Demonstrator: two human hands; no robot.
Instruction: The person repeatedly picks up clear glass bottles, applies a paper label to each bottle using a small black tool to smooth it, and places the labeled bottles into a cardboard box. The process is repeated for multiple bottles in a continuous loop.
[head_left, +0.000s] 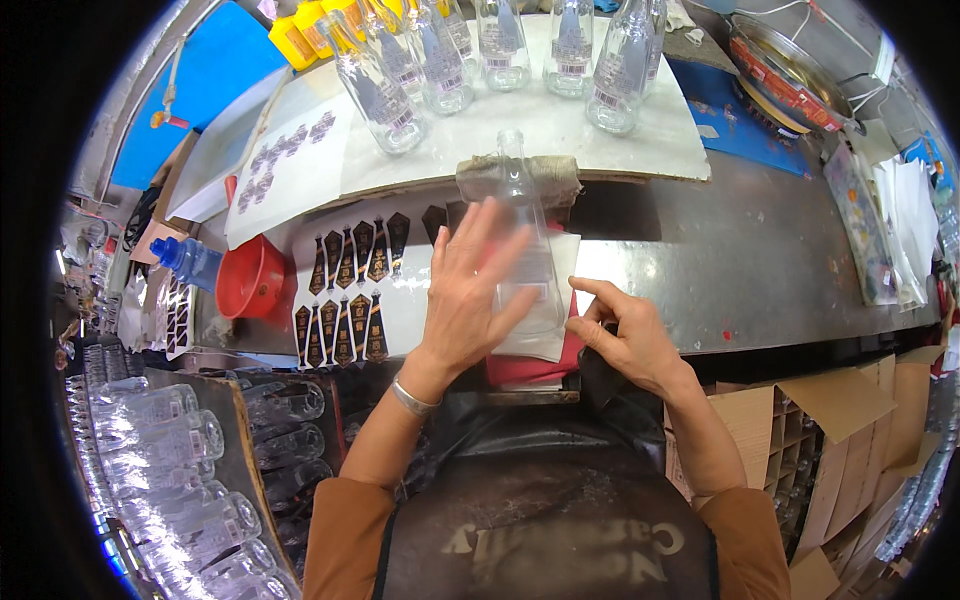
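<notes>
Clear, one bottle is lying under my spread left hand; I'm holding my right hand nearby, two fingertips parted.

Clear bottle partly behind blurred left hand

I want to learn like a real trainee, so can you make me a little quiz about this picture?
1. Which hand is over the lying clear glass bottle?
2. True or false: the red plastic bowl is to the right of the black tie-shaped labels.
3. What is under the bottle's neck end? A) a cloth pad B) a blue cap C) a cardboard box

Key:
1. The left hand.
2. False: the red plastic bowl is to their left.
3. A
</notes>
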